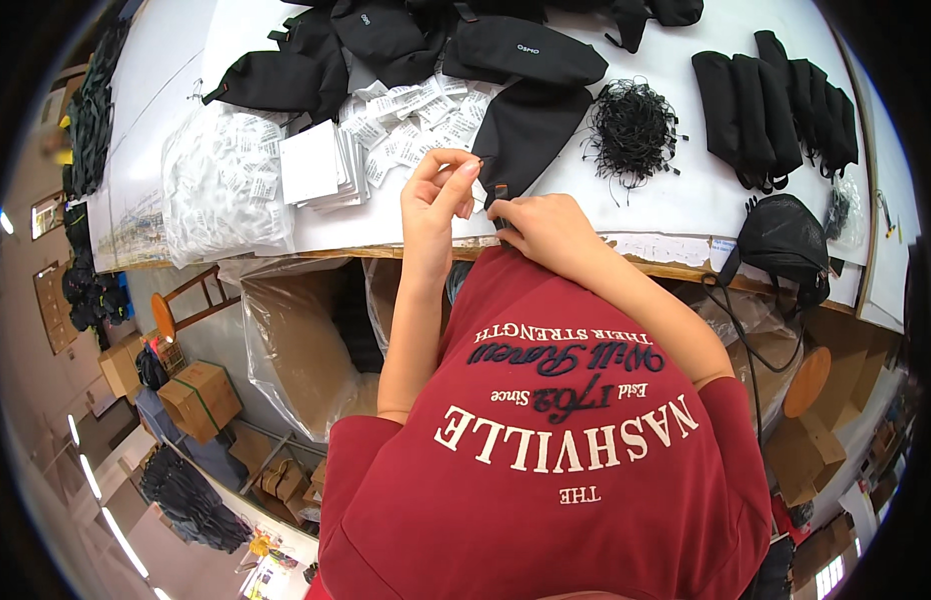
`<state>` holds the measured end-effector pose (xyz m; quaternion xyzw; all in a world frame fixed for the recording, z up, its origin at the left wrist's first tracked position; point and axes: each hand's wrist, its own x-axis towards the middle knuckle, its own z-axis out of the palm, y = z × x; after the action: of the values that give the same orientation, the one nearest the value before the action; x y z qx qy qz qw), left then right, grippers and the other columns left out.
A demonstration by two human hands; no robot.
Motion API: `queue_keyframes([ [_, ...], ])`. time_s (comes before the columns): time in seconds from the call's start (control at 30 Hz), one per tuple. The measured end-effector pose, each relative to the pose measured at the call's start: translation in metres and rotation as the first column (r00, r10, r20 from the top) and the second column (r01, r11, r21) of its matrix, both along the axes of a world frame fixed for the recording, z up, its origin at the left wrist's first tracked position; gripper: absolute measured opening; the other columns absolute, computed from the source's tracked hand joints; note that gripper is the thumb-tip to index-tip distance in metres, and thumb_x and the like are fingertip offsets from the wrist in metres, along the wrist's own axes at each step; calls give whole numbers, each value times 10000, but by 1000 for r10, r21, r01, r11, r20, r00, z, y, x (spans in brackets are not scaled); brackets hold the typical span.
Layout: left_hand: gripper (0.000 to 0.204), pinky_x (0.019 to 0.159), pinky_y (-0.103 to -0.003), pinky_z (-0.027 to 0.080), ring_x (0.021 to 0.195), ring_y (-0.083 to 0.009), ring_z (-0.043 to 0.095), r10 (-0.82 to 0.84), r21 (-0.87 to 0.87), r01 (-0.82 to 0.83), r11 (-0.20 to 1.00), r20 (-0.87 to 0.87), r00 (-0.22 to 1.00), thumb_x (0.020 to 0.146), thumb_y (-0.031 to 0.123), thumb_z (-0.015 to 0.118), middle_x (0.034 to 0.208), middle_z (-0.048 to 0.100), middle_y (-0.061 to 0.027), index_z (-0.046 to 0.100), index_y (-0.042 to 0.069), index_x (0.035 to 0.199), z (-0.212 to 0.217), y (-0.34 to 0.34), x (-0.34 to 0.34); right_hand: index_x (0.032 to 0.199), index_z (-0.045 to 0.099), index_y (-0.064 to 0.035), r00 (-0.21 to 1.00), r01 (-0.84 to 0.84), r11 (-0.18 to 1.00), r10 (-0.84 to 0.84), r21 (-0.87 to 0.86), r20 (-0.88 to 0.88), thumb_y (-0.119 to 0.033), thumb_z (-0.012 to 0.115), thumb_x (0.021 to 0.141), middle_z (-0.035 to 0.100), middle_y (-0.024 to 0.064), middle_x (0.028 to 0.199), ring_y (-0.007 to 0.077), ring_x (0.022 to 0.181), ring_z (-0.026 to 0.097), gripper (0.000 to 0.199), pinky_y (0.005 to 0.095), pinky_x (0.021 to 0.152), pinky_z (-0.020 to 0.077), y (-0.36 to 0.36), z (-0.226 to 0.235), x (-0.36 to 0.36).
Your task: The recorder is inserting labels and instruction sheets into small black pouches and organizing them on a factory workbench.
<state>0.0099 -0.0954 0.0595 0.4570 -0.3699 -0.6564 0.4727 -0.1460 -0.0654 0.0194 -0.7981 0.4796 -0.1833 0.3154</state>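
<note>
Red shirt [556,450]; hands pinch flat black pouch [531,130].

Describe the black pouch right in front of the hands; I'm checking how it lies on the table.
The black pouch is a flat, soft-looking fabric piece, rounded and tapering toward the table's near edge. It lies on the white table, its far end tucked under another black pouch and beside a pile of small white packets. The right hand pinches a small black part at its near tip; the left hand is raised beside it, fingertips pinched.
</note>
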Motion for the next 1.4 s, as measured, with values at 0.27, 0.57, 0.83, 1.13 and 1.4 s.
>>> queue_keyframes([
  [0.27, 79, 512, -216, 280, 529, -38, 301, -4, -17, 4, 1000, 31, 1000, 879, 98, 581, 579, 370, 55, 567, 28, 914, 0, 1, 0, 856, 558, -103, 993, 115, 993, -115, -7, 10, -196, 617, 806, 617, 57, 721, 262, 641, 611, 121, 379, 553, 468, -1, -3, 4],
  [0.57, 100, 519, -191, 307, 547, -32, 379, -19, -4, 19, 1000, 16, 1000, 858, 111, 623, 612, 470, 43, 594, 30, 909, -3, 4, -1, 841, 576, -109, 996, 57, 995, -52, -79, 67, -208, 648, 790, 617, 46, 750, 254, 646, 609, 132, 365, 568, 476, -2, -13, -5],
  [0.83, 81, 505, -177, 291, 560, -9, 382, -68, -11, 72, 997, 180, 981, 863, 99, 621, 674, 525, 43, 591, 36, 904, 4, 12, -2, 869, 600, -63, 767, 131, 803, -454, 581, 454, -192, 640, 837, 591, 5, 682, 99, 560, 531, 139, 226, 514, 402, -3, 12, -16],
  [1.13, 86, 596, -177, 361, 626, -10, 452, -144, -91, 180, 979, 312, 939, 865, 81, 615, 755, 567, 25, 572, 18, 905, 14, 26, -21, 819, 585, -80, 312, -34, 612, -745, 790, 590, -186, 633, 870, 592, -8, 690, 29, 533, 464, 127, 167, 501, 333, 11, 42, -24],
  [1.4, 61, 587, -171, 361, 625, -14, 463, -149, -130, 202, 971, 337, 930, 858, 49, 602, 734, 560, 17, 564, 13, 889, 16, 22, -23, 782, 589, -71, 259, -9, 603, -769, 798, 584, -170, 651, 858, 596, -12, 689, 21, 545, 464, 139, 167, 505, 343, 8, 43, -25],
])
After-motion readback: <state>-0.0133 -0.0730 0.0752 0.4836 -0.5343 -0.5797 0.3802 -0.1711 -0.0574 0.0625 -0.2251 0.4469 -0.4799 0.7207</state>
